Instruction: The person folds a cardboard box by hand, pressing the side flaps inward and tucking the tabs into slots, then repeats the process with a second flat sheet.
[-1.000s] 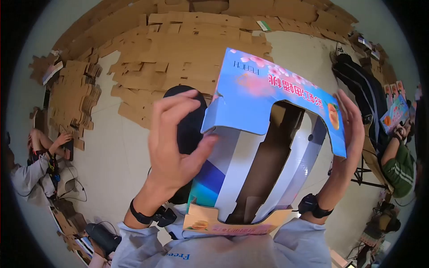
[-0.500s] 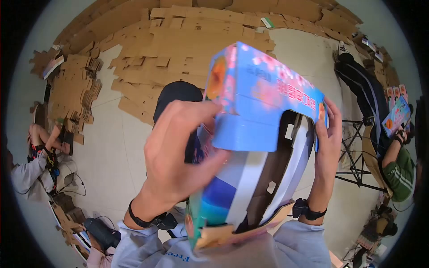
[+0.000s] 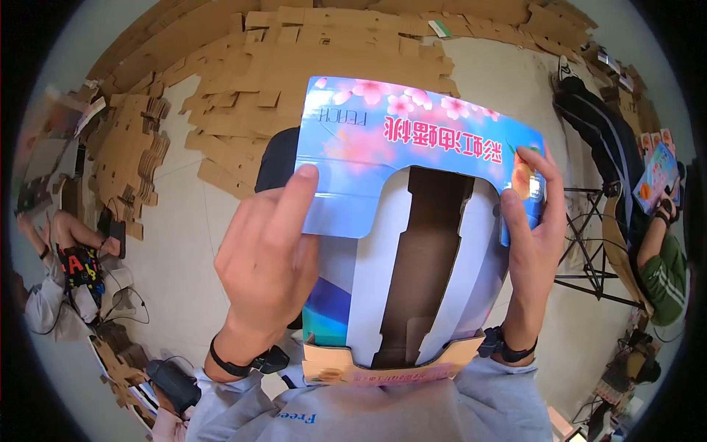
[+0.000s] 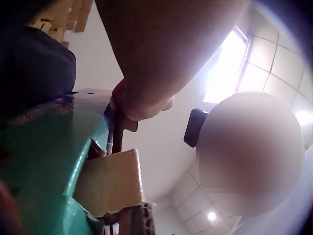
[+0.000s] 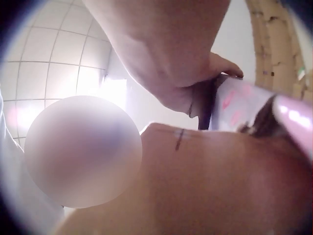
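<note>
A printed cardboard box (image 3: 423,140) with blue and pink panels is held upright before the torso, its long cut-out facing up. My left hand (image 3: 261,258) grips its blue left flap, index fingertip on the printed face and the other fingers bent at the edge. At the right end, my right hand (image 3: 536,236) pinches the panel, with the thumb on the front near the printed peach. In the left wrist view, the left hand (image 4: 146,93) meets the edge above the green side (image 4: 39,156). The right wrist view shows the right hand (image 5: 171,63) on a pink-white panel (image 5: 237,105).
Flattened brown cardboard (image 3: 331,81) covers the floor ahead, with a stack (image 3: 125,155) at the left. A dark rounded object (image 3: 276,158) is behind the box. People sit at both sides, and a black metal frame (image 3: 589,250) stands right.
The box has turned so its printed panel faces me more squarely, its upper part shifting left. The left hand has moved down and closed on the flap; the right thumb now lies on the panel's front.
</note>
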Motion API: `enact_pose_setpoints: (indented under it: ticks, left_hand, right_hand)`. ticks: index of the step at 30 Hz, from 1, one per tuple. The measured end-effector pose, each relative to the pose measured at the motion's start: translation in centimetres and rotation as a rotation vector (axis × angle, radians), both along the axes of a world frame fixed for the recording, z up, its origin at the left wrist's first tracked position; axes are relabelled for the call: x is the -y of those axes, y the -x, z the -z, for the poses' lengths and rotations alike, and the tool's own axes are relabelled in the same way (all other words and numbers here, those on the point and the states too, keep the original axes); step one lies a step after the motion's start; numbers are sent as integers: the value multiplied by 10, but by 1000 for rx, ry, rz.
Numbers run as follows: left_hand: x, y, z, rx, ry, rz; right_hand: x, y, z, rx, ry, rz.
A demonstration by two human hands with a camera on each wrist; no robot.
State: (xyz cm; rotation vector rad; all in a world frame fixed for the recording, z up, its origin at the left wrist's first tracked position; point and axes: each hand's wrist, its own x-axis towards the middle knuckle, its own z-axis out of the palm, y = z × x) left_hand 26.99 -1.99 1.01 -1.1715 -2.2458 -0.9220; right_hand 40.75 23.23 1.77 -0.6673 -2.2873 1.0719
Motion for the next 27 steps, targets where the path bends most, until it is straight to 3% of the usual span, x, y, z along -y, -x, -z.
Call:
enact_pose_setpoints:
  ticks: [2,8,10,14,16,18,21,25,27]
  left_hand:
    - [-2,1,-1,54,11,-3]
    - [1,9,-2,-175,429,-93]
    - [2,12,-6,-109,468,-13]
    - [8,28,-22,-102,705,94]
    - [11,36,-17,-170,716,157]
    - [9,42,-8,-204,748,177]
    - [9,51,-7,-26,606,296]
    - [13,35,25,153,335,259]
    - [11,28,28,140,344,203]
  right_hand:
    - [0,2,2,3,9,5]
    - [4,8,4,10,-65,6]
    - [2,5,3,28,-131,3]
    - [-10,2,-17,-217,639,7]
    - [-17,-4,-32,-353,910,-16]
    - [-8,1,-31,-399,729,-23]
    - [-2,8,-23,-415,435,-59]
    - [0,-2,-31,-419,647,-22]
    - [7,-7,-34,-481,692,-16]
